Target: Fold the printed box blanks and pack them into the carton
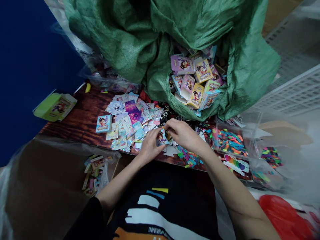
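Note:
My left hand and my right hand meet at the near edge of a dark wooden table. Both pinch one small printed cartoon packet between their fingertips. Just left of the hands lies a heap of flat sticker cards. Behind the hands a big green woven sack gapes open, and several small cartoon boxes spill out of it. Under my right wrist lie loose coloured paper shapes.
A clear tub of coloured cut-outs stands to the right, with a rainbow heart sticker in front of it. A green box lies far left. A plastic-lined carton with cards sits below the table edge. White crates stand at right.

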A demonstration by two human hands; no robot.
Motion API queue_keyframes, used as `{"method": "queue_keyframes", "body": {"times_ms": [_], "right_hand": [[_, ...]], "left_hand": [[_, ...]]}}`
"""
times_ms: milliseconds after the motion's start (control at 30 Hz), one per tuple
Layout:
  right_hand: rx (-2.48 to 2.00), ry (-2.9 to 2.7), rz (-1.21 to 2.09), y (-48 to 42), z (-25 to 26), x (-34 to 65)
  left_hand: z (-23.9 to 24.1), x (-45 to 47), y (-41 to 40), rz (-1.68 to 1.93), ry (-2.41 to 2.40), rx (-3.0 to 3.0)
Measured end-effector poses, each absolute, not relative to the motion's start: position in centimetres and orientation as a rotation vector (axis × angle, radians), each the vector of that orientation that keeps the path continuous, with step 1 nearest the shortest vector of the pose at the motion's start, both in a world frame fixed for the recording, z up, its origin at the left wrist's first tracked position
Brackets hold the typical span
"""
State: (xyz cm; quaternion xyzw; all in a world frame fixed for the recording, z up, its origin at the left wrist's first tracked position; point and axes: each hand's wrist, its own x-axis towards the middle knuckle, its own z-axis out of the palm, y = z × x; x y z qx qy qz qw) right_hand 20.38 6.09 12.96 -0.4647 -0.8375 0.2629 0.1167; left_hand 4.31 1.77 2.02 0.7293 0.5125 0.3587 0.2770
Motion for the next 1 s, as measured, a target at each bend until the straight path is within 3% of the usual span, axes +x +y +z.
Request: {"method": "queue_keyframes", "body": {"times_ms": [333, 600, 1000], "right_hand": [[-1.233, -1.818, 0.714, 3.1, 12.6, 21.5], [-1.292, -1.894, 0.539, 0.7, 9.3, 23.3], [-1.414, -1.808, 0.497, 0.3, 10.1, 23.7]], "left_hand": [[1.7, 4.1, 2.0, 1.057, 1.403, 1.807], [2.3, 5.3, 2.1, 1.122, 1.284, 1.773], [2.9, 6.3, 1.7, 1.009, 1.338, 1.876]]}}
